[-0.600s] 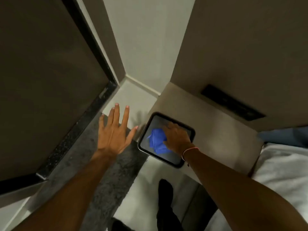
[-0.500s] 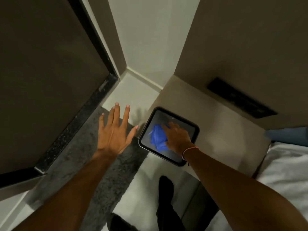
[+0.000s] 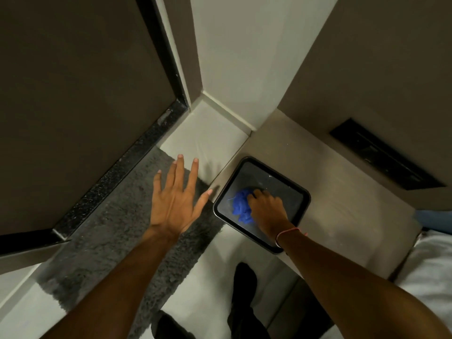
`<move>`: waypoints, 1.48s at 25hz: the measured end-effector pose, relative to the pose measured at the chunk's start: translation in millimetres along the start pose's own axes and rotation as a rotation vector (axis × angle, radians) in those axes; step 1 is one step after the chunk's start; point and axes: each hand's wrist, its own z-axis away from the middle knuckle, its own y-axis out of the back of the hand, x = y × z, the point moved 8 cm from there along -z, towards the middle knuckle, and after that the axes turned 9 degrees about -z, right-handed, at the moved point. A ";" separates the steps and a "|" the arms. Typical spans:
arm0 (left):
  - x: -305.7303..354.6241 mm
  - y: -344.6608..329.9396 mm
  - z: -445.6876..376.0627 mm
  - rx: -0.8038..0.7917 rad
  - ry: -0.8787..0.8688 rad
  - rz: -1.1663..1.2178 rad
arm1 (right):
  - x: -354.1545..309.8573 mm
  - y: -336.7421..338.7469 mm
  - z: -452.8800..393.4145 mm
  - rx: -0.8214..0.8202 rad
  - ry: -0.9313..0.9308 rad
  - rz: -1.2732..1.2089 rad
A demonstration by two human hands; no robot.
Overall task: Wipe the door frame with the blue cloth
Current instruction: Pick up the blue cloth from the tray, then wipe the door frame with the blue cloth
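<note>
A crumpled blue cloth (image 3: 239, 206) lies in a dark square tray (image 3: 297, 189) on a beige ledge. My right hand (image 3: 266, 209) rests on the cloth with its fingers curled over it; part of the cloth is hidden under the hand. My left hand (image 3: 177, 201) hovers flat with spread fingers above the grey mat, left of the tray, holding nothing. The dark door (image 3: 73, 94) with its black frame edge (image 3: 168, 57) and speckled black threshold (image 3: 117, 177) fills the left side.
A grey shaggy mat (image 3: 110, 241) covers the floor before the threshold. White wall corner (image 3: 234, 69) stands behind the tray. A black panel (image 3: 384, 155) is set into the beige wall at right. White bedding (image 3: 433, 270) lies at far right; my dark shoes show below.
My right hand's fingers have curled tighter onto the blue cloth in the tray. My left hand stays spread above the mat. The view has shifted slightly.
</note>
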 end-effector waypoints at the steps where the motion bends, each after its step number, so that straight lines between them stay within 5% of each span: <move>1: -5.4 10.4 3.5 0.026 0.007 -0.005 | -1.7 9.7 5.2 -0.004 -0.005 -0.004; 9: -97.9 163.0 39.5 0.264 0.151 -0.064 | -51.3 185.7 62.5 0.269 0.083 0.057; 17: -273.9 397.7 156.5 0.632 0.416 -0.211 | -242.9 456.0 175.9 0.759 0.310 0.224; 22: -378.8 503.7 275.5 0.804 0.623 -0.297 | -381.2 559.7 269.8 1.040 0.514 0.258; 26: -456.6 545.4 385.1 0.898 0.786 -0.363 | -504.5 585.6 345.9 1.217 0.692 0.235; 37: -633.9 512.8 608.7 0.956 1.027 -0.522 | -790.2 505.2 484.2 1.508 1.193 0.110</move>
